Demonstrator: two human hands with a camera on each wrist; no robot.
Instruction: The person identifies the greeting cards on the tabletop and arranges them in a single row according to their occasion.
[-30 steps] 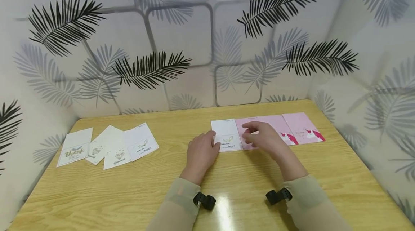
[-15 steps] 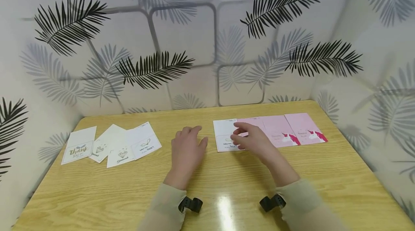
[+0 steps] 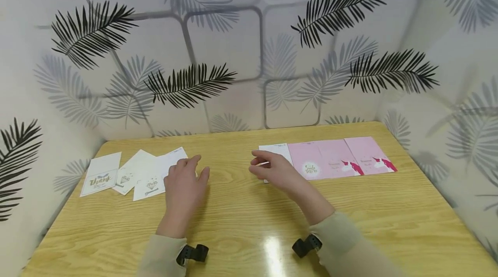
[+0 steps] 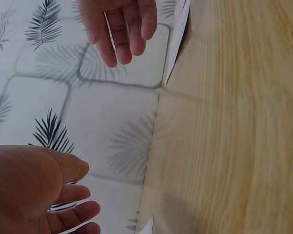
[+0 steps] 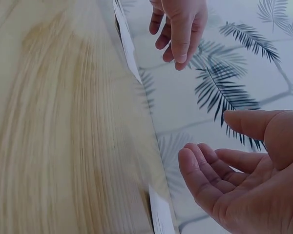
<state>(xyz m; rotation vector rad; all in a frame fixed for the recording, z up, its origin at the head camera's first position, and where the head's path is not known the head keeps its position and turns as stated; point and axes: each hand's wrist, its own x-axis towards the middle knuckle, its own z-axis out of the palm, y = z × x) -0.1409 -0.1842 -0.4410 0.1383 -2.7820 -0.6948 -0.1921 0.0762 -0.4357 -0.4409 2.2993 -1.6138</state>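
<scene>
My left hand (image 3: pixel 184 192) hovers over the rightmost card of the left group, hiding most of that white card (image 3: pixel 176 154); its fingers are relaxed and hold nothing. Over the left part of another white card (image 3: pixel 281 151) is my right hand (image 3: pixel 284 176), fingers loosely bent, with nothing in them. Pink cards lie to the right of that card in a row, one with a round print (image 3: pixel 303 154), others with unicorns (image 3: pixel 363 149). In the left wrist view my left hand (image 4: pixel 36 190) is off the table, as is my right hand (image 5: pixel 249 170) in the right wrist view.
On the left of the wooden table (image 3: pixel 233 216) lie a "Thank you" card (image 3: pixel 102 169) and two overlapping cream cards with diamond prints, one (image 3: pixel 149 177) nearer the front. A wall (image 3: pixel 225 108) with leaf patterns rises behind the table.
My left hand has left the white card in the right-hand row and moved left to the left group. My right hand has shifted left from the pink cards to the white card beside them.
</scene>
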